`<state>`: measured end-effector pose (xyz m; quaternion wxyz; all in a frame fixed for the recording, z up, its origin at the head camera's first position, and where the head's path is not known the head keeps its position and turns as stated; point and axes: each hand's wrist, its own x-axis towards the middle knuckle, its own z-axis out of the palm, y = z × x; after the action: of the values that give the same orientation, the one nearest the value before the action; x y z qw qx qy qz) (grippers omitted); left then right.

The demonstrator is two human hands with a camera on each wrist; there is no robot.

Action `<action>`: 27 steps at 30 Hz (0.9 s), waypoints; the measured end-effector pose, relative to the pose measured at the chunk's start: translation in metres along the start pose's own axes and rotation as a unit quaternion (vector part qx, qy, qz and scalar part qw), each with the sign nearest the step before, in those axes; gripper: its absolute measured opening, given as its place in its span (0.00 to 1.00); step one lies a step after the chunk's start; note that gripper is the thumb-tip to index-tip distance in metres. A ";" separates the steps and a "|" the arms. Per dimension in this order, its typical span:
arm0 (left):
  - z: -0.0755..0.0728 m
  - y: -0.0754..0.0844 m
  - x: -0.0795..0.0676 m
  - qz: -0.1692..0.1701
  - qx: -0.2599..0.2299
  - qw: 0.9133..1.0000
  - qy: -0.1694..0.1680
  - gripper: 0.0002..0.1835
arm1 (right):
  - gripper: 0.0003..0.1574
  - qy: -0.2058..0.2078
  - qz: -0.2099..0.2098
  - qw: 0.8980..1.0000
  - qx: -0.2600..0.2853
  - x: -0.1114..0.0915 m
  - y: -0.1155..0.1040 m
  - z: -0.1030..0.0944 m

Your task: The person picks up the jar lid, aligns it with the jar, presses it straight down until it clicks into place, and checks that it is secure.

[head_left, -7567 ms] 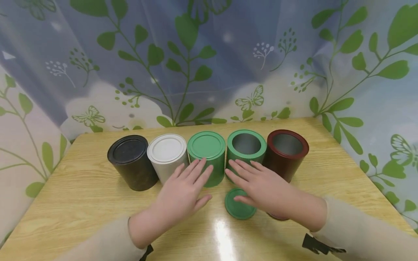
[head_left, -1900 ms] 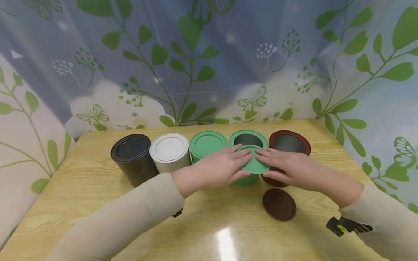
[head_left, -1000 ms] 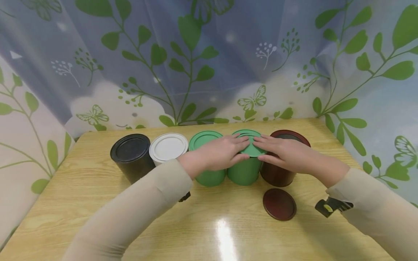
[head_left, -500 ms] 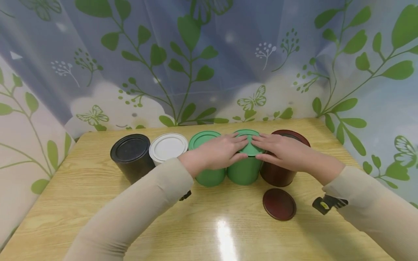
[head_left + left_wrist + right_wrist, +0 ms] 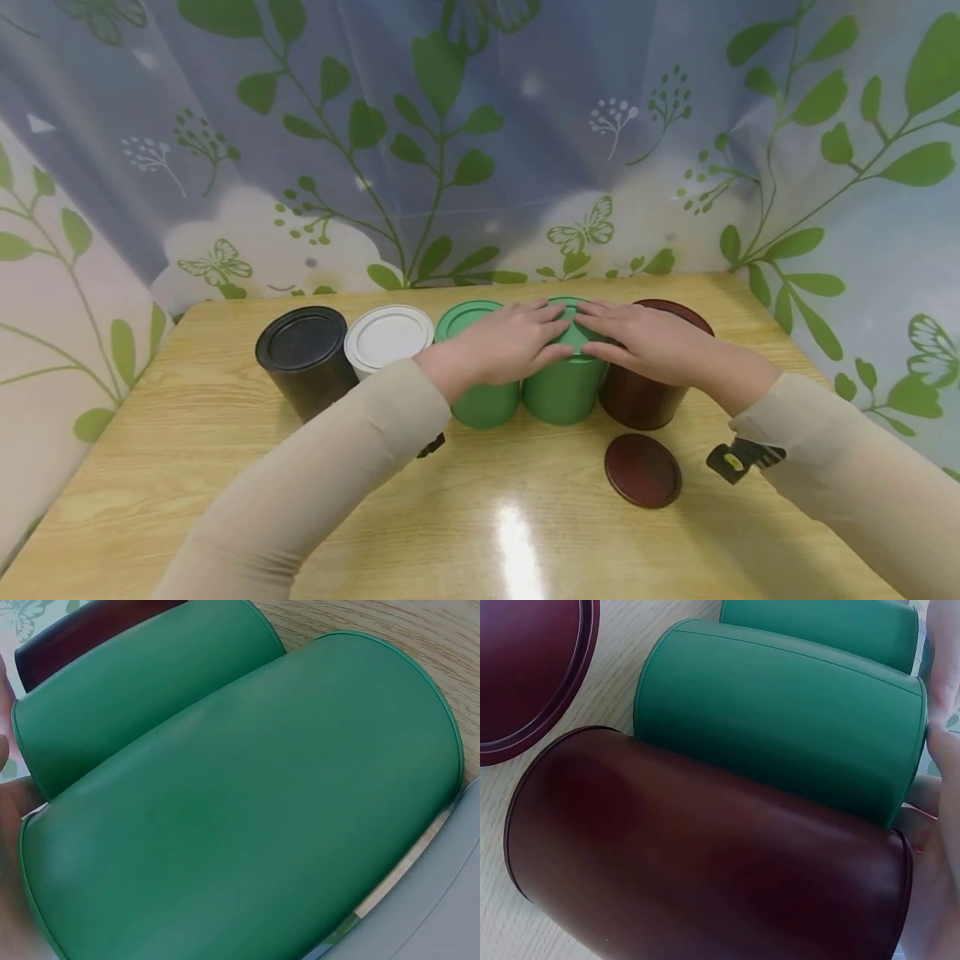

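Observation:
Both hands lie on a green lid that covers the top of the right-hand green can. My left hand presses from the left and my right hand from the right, fingers straight. Left of that can stands a second green can, its top partly behind the left hand. A dark red can stands under the right hand, which hides much of its top. The right wrist view shows the dark red can close up. Its matching dark red lid lies flat on the table in front.
A white can and a black can, both with lids on, continue the row to the left. The wooden table extends toward me. Behind it hangs a leaf-patterned curtain.
The green lid went from the table up onto the right-hand green can. It was tilted over the opening and now sits about level on the rim, both hands pressing it.

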<state>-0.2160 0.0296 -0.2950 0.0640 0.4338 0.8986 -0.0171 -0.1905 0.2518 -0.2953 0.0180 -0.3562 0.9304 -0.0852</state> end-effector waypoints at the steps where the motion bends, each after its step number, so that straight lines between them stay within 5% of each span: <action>1: 0.000 0.000 0.001 -0.003 -0.001 1.000 0.000 0.33 | 0.36 -0.002 0.003 1.000 0.002 0.000 0.000 0.000; 12: 0.001 0.004 0.000 -0.020 -0.001 1.000 0.006 0.32 | 0.40 -0.021 0.021 0.999 0.016 0.000 -0.005 -0.001; 27: -0.006 0.012 -0.001 -0.047 -0.024 0.998 -0.032 0.31 | 0.41 -0.077 0.046 0.995 0.051 0.001 -0.016 -0.003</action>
<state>-0.2069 0.0368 -0.2886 0.1028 0.3884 0.9157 -0.0123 -0.1810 0.2402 -0.2892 0.1119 -0.3169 0.9361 -0.1037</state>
